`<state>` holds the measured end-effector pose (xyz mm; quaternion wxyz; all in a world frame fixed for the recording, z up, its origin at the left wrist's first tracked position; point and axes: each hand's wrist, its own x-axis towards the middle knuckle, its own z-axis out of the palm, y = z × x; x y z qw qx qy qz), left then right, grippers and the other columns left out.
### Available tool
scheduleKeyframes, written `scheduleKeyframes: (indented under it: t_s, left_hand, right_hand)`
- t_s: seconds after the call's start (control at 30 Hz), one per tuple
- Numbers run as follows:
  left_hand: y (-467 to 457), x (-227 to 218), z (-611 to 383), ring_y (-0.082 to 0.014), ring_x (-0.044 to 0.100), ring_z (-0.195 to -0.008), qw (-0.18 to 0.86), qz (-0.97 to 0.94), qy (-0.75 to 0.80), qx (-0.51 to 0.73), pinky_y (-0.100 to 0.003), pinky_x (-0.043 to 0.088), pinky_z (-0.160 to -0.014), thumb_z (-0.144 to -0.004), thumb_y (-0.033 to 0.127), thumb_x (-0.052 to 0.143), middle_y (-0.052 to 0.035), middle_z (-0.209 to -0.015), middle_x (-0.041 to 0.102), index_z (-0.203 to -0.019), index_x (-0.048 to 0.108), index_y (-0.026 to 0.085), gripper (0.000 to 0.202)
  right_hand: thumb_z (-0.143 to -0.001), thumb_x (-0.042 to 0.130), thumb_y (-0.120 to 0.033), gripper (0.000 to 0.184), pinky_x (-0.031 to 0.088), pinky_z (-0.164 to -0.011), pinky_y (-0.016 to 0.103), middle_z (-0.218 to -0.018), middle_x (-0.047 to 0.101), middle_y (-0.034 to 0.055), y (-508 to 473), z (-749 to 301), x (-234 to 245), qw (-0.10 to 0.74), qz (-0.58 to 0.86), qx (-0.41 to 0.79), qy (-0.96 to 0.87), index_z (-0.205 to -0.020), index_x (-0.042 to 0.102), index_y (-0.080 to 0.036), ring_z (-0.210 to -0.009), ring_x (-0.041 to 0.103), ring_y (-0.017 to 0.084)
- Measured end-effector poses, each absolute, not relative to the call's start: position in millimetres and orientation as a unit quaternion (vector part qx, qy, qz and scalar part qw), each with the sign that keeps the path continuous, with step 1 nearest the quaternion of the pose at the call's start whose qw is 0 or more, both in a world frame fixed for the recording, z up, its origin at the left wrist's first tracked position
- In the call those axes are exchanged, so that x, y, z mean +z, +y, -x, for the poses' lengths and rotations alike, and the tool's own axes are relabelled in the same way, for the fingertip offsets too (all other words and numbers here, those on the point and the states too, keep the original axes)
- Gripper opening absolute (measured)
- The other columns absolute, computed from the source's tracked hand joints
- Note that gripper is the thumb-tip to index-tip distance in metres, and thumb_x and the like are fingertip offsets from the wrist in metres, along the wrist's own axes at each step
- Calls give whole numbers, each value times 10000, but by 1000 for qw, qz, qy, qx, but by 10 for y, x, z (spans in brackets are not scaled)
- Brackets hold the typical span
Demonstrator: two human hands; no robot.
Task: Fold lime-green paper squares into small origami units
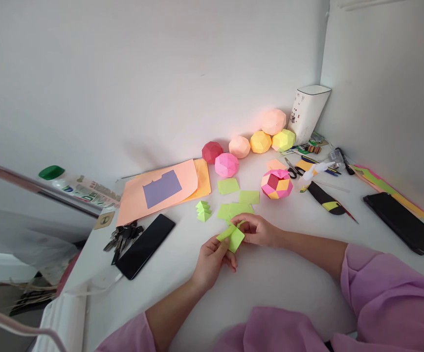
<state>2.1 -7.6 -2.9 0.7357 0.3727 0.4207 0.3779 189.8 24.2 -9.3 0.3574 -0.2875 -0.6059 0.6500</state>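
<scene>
Between my hands is a creased light-green paper square (236, 238), partly folded, held above the white table. My left hand (214, 258) pinches its left side, thumb on top. At its upper right edge, the fingers of my right hand (258, 230) are closed on the paper. Just beyond lie several flat green paper pieces (230, 186), some overlapping. Left of them stands a small stack of folded green units (203, 211). A pink, red and yellow paper ball (277, 184) with an opening in it sits farther right.
Finished-looking paper balls (227, 165) line the wall. Scissors (294, 169), a glue bottle (312, 173) and a cutter knife (325, 198) lie at right, near a black case (404, 222). At left are a phone (146, 246), keys (123, 237) and peach sheets (133, 203).
</scene>
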Motion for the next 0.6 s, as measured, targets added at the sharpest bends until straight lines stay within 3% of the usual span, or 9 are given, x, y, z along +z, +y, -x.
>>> scheduleKeyframes:
  t_s: [0.07,0.23,0.4,0.6]
  left_hand:
    - [-79,-37,-23,-111,553,-385,731,-374,427,379,-227,459,-359,-770,408,623,20,-550,603,-803,539,130,292]
    - [-79,-63,-23,-109,560,-378,724,-370,440,381,-223,458,-334,-767,433,618,13,-605,634,-792,512,147,306]
    - [-79,-71,-26,-105,513,-293,712,-384,459,367,-208,407,-284,-752,481,612,43,-500,595,-759,494,160,342]
    - [-101,-57,-33,-85,438,-205,701,-381,478,367,-173,270,-224,-699,508,651,49,-444,572,-726,492,162,382]
  right_hand:
    - [-792,650,-324,392,473,-629,239,-901,568,29,240,-1905,-98,363,269,653,-608,-1121,476,-198,-706,581,99]
    - [-749,688,-367,253,478,-681,258,-1086,485,84,284,-1920,-196,380,254,583,-671,-867,614,-156,-761,558,99]
    - [-758,671,-403,274,482,-693,273,-1021,535,93,311,-1925,-208,365,250,550,-709,-881,691,-159,-825,566,141]
    - [-730,706,-367,250,476,-612,233,-1050,551,88,309,-1920,-189,358,238,546,-719,-879,715,-167,-725,570,102]
